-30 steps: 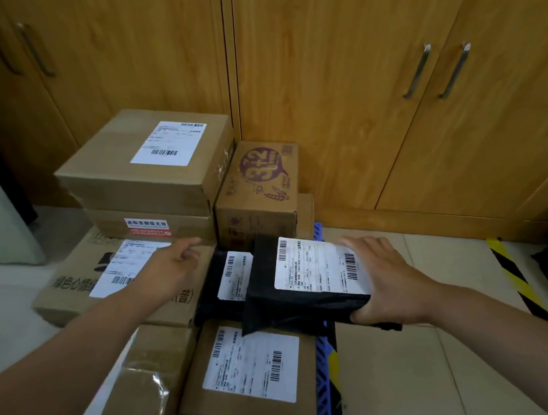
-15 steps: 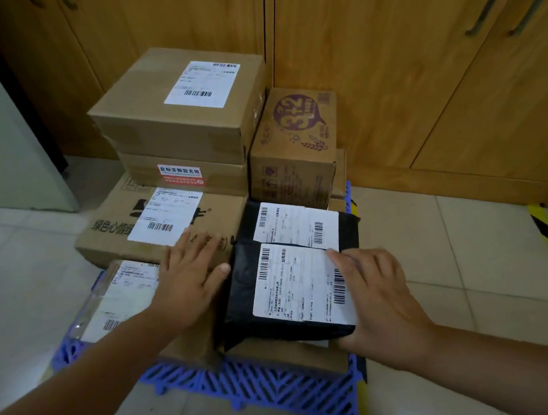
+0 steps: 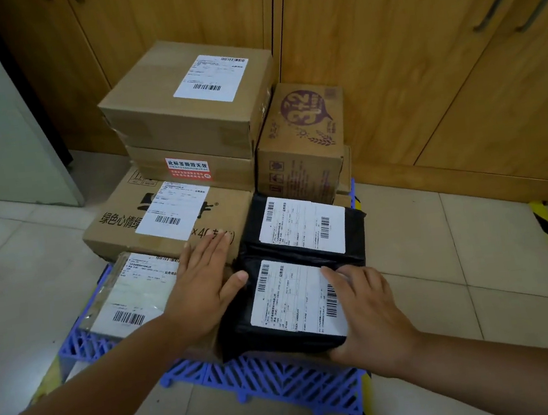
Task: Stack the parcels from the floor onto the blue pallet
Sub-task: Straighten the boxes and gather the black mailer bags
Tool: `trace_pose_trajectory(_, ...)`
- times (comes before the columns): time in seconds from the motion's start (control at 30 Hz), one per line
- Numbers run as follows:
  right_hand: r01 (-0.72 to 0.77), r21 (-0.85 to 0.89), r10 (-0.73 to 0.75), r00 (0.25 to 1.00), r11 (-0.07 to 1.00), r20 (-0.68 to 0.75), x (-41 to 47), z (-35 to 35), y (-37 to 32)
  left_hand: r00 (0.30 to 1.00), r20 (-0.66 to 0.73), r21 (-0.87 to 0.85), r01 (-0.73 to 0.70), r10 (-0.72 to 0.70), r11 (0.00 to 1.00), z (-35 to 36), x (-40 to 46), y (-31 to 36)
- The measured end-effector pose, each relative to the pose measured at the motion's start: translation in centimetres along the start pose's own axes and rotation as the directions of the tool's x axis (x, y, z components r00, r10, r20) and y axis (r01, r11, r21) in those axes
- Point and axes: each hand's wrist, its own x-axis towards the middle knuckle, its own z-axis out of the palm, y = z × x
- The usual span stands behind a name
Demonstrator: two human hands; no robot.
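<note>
Right hand (image 3: 370,312) flat on the near right corner of the near black parcel (image 3: 246,331), fingers straight and spread over its white label, thumb wrapped down the parcel's near right edge; a light hold at the corner, not a full grip. Left hand (image 3: 202,285) open, palm down, fingers straight and together, lying on a brown box mostly hidden beneath it, thumb tip touching that black parcel's left edge. Fingertips of the left hand reaching onto the low wide carton (image 3: 116,226) printed with green characters.

Between the two hands: the near black parcel, lying flat, label up. Just beyond the right hand's fingertips: a second black parcel (image 3: 354,228), also label up, touching the first. Left of the left hand: a clear-wrapped parcel (image 3: 131,293) with a barcode label. Under all of these, nearer than both wrists: the blue pallet (image 3: 287,381), its grid edge showing.

Farther beyond the left hand: two stacked brown boxes, the top box (image 3: 164,114) carrying a white label. Beyond the right hand: a small carton with a purple print (image 3: 307,155). Behind everything: wooden cabinet doors (image 3: 402,53).
</note>
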Motion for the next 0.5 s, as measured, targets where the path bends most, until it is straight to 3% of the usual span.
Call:
trace_pose_trajectory(0.17, -0.073, 0.023, 0.072, 0.996, 0.997, 0.05, 0.7, 0.8, -0.1, 0.982, 0.137, 0.181, -0.152, 0.128, 0.972, -0.5, 0.7, 0.9)
trace_pose_trajectory(0.3, -0.001, -0.05, 0.012, 0.976, 0.999, 0.217, 1.1, 0.6, 0.6, 0.932, 0.28, 0.275, -0.308, 0.231, 0.911, -0.5, 1.2, 2.2)
trace_pose_trajectory(0.5, 0.043, -0.093, -0.015, 0.958, 0.995, 0.286, 2.2, -0.3, 2.7, 0.921, 0.292, 0.274, -0.337, 0.257, 0.901, 0.3, 1.8, 1.5)
